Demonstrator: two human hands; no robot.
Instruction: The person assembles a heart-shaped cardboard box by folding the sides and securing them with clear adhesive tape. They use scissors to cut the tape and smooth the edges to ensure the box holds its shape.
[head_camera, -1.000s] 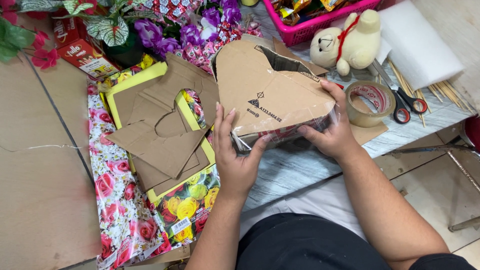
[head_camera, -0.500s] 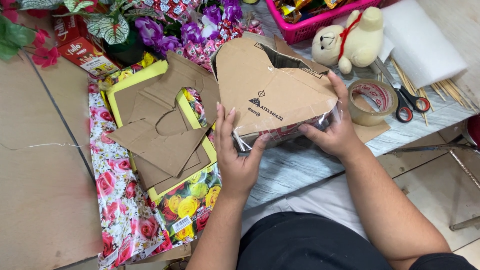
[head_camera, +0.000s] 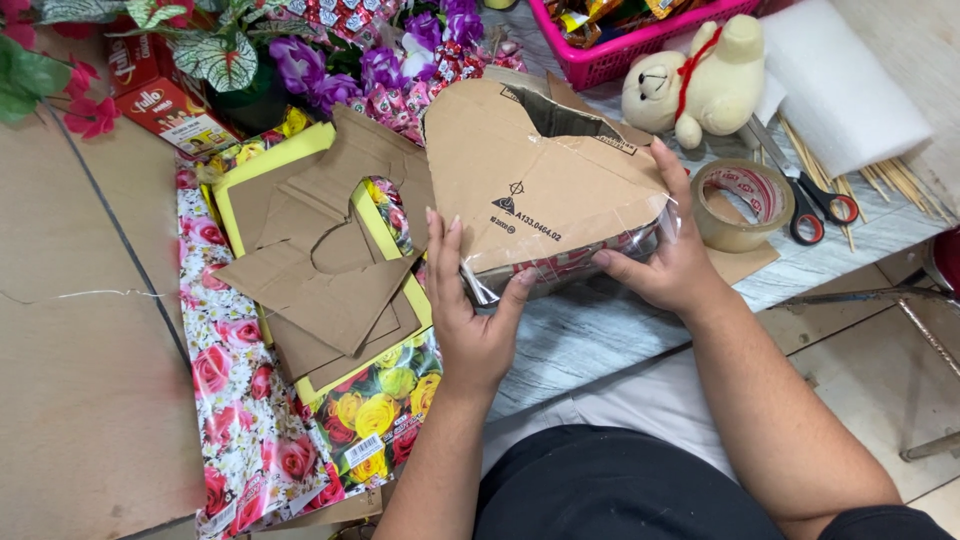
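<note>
- We see a heart-shaped cardboard box (head_camera: 540, 180) held up over the near edge of the grey table (head_camera: 600, 330), between both hands.
- The left hand (head_camera: 470, 310) sits at the box's lower left corner, fingers spread flat and upright against its side, thumb pressing the clear film along the bottom edge; the hand is opened out, not clenched.
- The right hand (head_camera: 665, 265) clamps the box's right side, the fingers reaching up over the top face and the thumb tucked under the film-wrapped edge.
- The box lies between the two hands, touching both, with its pointed end toward the right hand.
- Compared with a second ago, the right hand has slid a little further up the box's right edge, and the left hand stays at the same corner; the box has barely shifted.
- Just left of the left hand lie cardboard offcuts (head_camera: 330, 260) with a heart cut out, on flowered wrapping paper (head_camera: 250, 420).
- Right of the right hand sit a roll of clear tape (head_camera: 742, 204) and scissors (head_camera: 815, 205); a cream teddy bear (head_camera: 695, 85) sits behind the box.
</note>
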